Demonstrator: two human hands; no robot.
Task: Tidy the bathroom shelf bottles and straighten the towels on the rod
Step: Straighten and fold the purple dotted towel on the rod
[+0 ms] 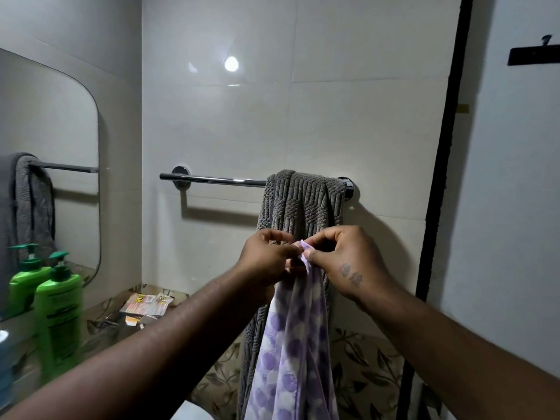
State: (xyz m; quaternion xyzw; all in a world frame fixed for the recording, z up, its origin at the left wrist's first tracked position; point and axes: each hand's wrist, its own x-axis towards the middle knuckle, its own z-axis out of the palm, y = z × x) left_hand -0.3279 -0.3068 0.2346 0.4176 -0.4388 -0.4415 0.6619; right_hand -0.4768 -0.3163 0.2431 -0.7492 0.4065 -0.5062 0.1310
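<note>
Reaching in closest, my left hand (266, 259) and right hand (348, 262) both pinch the top edge of a purple spotted towel (291, 359), which hangs below them. A green pump bottle (57, 313) stands at the shelf's (100, 331) left end. Further right, a grey towel (303, 201) hangs bunched at the rod's (212, 179) right end, behind the purple one.

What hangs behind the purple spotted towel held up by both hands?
A grey ribbed towel, draped over the right end of the chrome rod. The purple towel, the left hand and the right hand cover much of its middle.
</note>
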